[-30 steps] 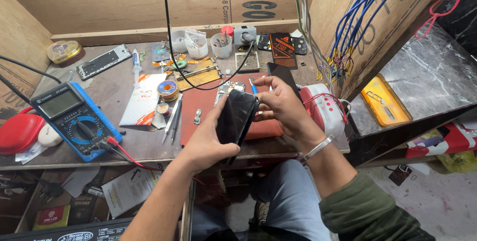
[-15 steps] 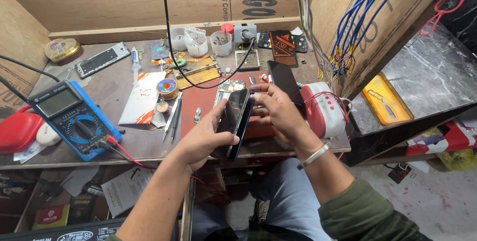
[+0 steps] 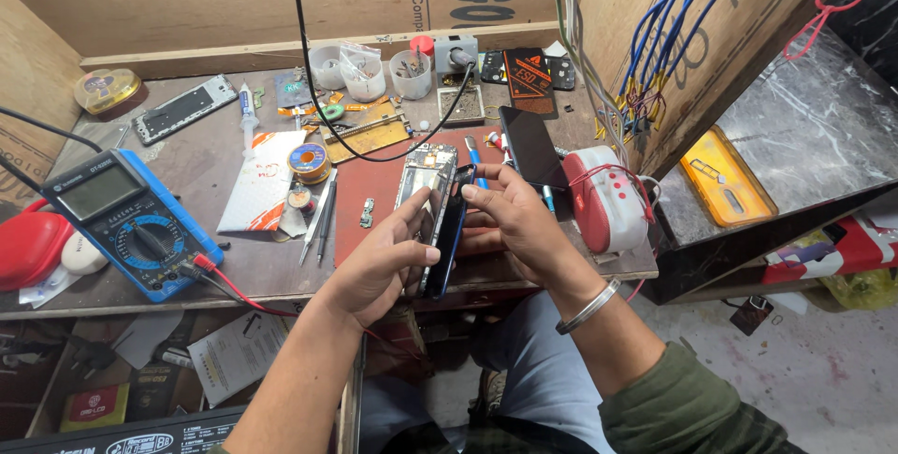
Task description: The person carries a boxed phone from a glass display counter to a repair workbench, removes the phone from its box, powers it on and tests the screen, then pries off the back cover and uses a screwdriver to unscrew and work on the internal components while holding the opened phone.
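Observation:
Both hands hold a dark smartphone [image 3: 447,230] edge-up above the front of the red work mat [image 3: 383,216]. My left hand [image 3: 383,262] grips its left face and lower edge, thumb pressed on the side. My right hand [image 3: 510,220] curls around the right side, fingertips at the top corner. An opened phone body [image 3: 426,178] with bare circuitry lies on the mat just behind the held phone. A black phone screen [image 3: 531,147] rests tilted to the right of it.
A blue multimeter [image 3: 131,220] with red and black leads sits at the left. Tweezers [image 3: 318,216], a solder spool [image 3: 309,162], small plastic cups [image 3: 365,71] and a red-white device [image 3: 606,200] crowd the bench. A black cable hangs over the middle. A yellow case [image 3: 725,178] lies on the right shelf.
The phone has turned from face-toward-me to edge-on. My right hand moved from its top to wrap its right side, and my left hand slid up along it.

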`<state>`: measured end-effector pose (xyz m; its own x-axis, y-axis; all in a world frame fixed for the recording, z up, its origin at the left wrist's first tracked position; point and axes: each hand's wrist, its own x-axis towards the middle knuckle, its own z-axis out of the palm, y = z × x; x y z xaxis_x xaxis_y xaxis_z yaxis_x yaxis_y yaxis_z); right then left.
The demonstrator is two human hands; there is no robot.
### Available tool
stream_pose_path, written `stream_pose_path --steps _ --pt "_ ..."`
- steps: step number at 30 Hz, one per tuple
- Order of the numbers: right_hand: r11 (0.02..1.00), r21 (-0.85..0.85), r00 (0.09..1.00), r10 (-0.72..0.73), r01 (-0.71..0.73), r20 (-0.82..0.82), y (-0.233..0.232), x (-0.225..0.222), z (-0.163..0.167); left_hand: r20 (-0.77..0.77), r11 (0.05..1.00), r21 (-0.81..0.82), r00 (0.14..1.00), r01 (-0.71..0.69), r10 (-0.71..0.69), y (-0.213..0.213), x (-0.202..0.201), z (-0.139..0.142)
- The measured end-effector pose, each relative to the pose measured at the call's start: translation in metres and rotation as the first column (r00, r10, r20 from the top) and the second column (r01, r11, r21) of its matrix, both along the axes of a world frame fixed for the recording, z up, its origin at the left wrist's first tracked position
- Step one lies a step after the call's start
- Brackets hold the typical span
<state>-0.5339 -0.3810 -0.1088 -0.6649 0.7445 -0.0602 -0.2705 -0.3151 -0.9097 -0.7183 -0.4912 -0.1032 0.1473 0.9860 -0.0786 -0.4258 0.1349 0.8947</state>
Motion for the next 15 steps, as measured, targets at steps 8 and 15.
stream_pose_path --steps 8,15 --pt "0.999 0.0 0.997 -0.032 0.032 0.068 0.0014 -0.002 0.0008 0.08 1.0 -0.028 0.997 0.002 0.0 -0.0011 0.0017 0.0031" --pt "1.0 -0.005 0.996 -0.023 0.024 0.092 0.0084 -0.005 -0.0019 0.177 0.999 0.037 0.984 0.028 -0.034 -0.0016 0.0004 0.0028"
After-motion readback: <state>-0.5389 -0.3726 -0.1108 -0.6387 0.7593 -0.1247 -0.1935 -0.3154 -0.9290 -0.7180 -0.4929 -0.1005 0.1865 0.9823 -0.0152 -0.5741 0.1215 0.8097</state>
